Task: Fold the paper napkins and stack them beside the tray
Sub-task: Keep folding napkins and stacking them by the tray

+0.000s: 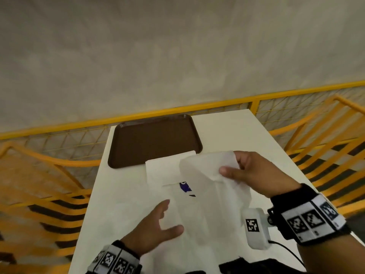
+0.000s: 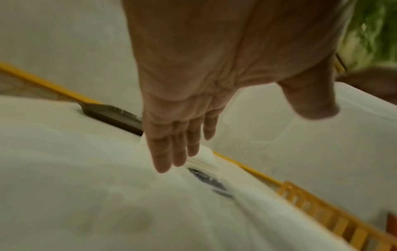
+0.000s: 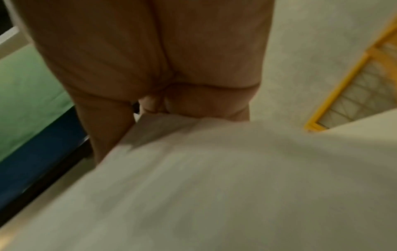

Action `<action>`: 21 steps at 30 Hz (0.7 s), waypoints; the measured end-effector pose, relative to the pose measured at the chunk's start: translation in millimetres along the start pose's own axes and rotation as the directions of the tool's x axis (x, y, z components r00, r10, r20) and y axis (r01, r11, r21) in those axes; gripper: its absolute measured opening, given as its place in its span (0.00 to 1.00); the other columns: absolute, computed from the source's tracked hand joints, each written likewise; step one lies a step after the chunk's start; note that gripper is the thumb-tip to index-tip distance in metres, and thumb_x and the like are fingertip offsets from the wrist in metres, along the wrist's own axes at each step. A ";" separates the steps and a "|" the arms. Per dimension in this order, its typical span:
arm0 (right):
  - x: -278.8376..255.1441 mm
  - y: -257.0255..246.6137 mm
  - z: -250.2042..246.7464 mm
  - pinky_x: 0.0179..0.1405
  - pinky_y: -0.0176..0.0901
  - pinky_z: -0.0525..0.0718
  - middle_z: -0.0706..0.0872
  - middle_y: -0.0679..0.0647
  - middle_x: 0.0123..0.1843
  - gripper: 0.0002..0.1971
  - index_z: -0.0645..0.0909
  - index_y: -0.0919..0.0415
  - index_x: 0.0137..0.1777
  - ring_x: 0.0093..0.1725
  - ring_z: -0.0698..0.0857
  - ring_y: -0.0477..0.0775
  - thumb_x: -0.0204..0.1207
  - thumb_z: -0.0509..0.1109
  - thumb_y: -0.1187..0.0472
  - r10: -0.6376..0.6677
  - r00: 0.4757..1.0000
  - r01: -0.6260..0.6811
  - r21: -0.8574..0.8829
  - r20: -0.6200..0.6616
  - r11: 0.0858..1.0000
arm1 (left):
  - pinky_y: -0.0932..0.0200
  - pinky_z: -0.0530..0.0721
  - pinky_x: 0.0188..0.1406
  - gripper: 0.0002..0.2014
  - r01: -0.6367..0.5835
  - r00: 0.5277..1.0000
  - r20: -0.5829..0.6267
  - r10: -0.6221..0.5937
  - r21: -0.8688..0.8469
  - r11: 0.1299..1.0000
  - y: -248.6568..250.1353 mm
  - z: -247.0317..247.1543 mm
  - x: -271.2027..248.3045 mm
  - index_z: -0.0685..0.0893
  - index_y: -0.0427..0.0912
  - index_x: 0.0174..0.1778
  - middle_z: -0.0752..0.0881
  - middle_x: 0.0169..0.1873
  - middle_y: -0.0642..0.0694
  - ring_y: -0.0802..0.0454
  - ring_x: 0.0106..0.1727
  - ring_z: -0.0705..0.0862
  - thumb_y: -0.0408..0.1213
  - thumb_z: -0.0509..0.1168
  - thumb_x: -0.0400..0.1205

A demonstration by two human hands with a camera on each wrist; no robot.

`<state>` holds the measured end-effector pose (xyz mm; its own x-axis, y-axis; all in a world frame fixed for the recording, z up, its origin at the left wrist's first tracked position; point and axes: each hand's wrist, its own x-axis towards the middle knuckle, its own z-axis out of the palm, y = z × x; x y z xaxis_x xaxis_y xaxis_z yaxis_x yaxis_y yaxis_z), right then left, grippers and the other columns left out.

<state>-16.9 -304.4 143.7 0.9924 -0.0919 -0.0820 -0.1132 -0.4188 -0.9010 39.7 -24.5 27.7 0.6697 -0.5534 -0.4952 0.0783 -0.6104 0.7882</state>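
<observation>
You are partway through. A small stack of folded napkins (image 1: 169,165) already lies on the white table (image 1: 246,131), touching the near edge of the brown tray (image 1: 154,139) and perhaps overlapping its rim a little, so you have finished some napkins, though their number cannot be read from here. Your right hand (image 1: 254,173) pinches the upper edge of an unfolded napkin (image 1: 207,186) between thumb and fingers, and the sheet hangs loose above the table, in front of the stack. Your left hand (image 1: 156,228) is spread wide, fingers straight, reaching toward the sheet's lower left; the blur makes it hard to say whether it touches the paper yet. This napkin remains to be folded and laid on the stack. More sheets appear to lie beneath it, near a blue printed mark (image 1: 185,185), so further folding probably remains.
</observation>
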 end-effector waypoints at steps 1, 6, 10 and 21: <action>-4.5 -0.4 -1.2 0.45 0.37 0.87 0.93 0.50 0.46 0.07 0.88 0.55 0.52 0.46 0.91 0.49 0.75 0.74 0.59 0.004 1.000 -0.003 0.124 -0.008 0.992 | 0.56 0.68 0.75 0.66 -0.030 0.999 0.005 0.032 -0.159 0.987 8.0 1.2 -0.1 0.58 0.57 0.80 0.67 0.77 0.56 0.58 0.76 0.68 0.78 0.73 0.46; -21.2 13.7 1.4 0.52 0.49 0.89 0.91 0.62 0.55 0.21 0.87 0.64 0.57 0.54 0.90 0.62 0.67 0.79 0.53 0.055 0.997 -0.024 0.462 -0.054 0.887 | 0.45 0.75 0.73 0.47 -0.041 0.985 0.111 0.132 -0.593 0.804 39.6 8.2 -1.2 0.70 0.48 0.76 0.79 0.71 0.41 0.47 0.71 0.80 0.57 0.80 0.63; -35.6 24.9 6.8 0.57 0.61 0.87 0.92 0.58 0.50 0.15 0.88 0.61 0.54 0.52 0.91 0.61 0.72 0.76 0.53 0.137 0.976 -0.063 0.379 -0.171 0.923 | 0.51 0.87 0.56 0.19 -0.106 0.993 -0.028 0.117 -0.667 0.737 55.6 11.7 -7.1 0.78 0.39 0.68 0.87 0.62 0.40 0.42 0.62 0.86 0.32 0.67 0.80; -67.9 60.6 20.4 0.55 0.63 0.87 0.91 0.63 0.53 0.16 0.89 0.59 0.57 0.54 0.89 0.66 0.71 0.78 0.54 0.159 0.986 -0.116 0.478 -0.051 0.871 | 0.51 0.85 0.54 0.14 -0.230 0.966 -0.232 0.112 -0.584 0.778 38.5 5.4 -28.2 0.83 0.45 0.63 0.90 0.57 0.46 0.45 0.59 0.88 0.32 0.56 0.87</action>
<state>-90.1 -305.1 86.0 0.9581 -0.2028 -0.2022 -0.1903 0.0772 -0.9787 19.8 -35.5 70.0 0.8271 -0.4716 -0.3058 0.3383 -0.0168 0.9409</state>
